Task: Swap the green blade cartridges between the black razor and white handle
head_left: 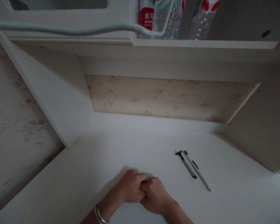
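Note:
My left hand (130,186) and my right hand (155,194) rest together on the white desk (235,189), near its front edge. The fingers of both are curled and pressed against each other, and I cannot see whether anything is between them. A bracelet (99,214) circles my left wrist. To the right of my hands lie two pens side by side: a dark pen (186,164) and a white pen (197,171), both pointing toward the lower right. Neither hand touches them.
White side panels (58,102) wall in the desk on the left and right, with floral wallpaper (163,98) at the back. A shelf (200,43) above holds plastic water bottles (146,15). A pale cable (67,30) runs across the top.

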The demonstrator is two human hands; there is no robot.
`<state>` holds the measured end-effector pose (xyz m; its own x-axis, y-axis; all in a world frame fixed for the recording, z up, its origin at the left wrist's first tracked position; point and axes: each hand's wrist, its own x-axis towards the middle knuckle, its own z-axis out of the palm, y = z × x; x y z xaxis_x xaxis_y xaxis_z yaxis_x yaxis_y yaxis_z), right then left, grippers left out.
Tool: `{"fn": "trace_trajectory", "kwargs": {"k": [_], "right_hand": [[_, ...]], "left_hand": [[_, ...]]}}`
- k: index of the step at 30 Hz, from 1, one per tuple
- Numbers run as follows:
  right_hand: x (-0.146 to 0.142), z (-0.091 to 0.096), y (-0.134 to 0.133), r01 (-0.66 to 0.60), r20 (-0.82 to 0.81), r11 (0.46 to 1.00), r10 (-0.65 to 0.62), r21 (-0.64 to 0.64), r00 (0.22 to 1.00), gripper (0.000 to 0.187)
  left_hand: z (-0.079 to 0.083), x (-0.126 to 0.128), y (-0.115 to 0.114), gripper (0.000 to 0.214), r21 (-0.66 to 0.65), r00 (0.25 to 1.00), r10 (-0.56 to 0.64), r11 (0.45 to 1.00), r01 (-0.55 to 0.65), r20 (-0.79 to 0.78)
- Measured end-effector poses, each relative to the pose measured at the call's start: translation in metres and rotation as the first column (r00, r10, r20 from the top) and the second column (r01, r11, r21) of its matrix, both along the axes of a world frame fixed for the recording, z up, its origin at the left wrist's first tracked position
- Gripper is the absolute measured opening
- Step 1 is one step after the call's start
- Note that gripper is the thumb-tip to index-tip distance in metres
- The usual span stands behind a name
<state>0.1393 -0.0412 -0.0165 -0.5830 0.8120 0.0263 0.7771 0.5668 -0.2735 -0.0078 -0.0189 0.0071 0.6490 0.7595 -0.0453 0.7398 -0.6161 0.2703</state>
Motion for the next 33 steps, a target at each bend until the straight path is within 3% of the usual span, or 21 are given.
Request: {"fn": "trace_trajectory", "kwargs": {"k": [33], "right_hand": [[0.0017,-0.0004,0.0003,0.004,-0.008,1.000,-0.004,-0.011,1.000,0.018]], "left_hand": [[0.0016,0.0000,-0.0023,0.020,0.014,1.000,0.013,1.000,-0.014,0.016]]}}
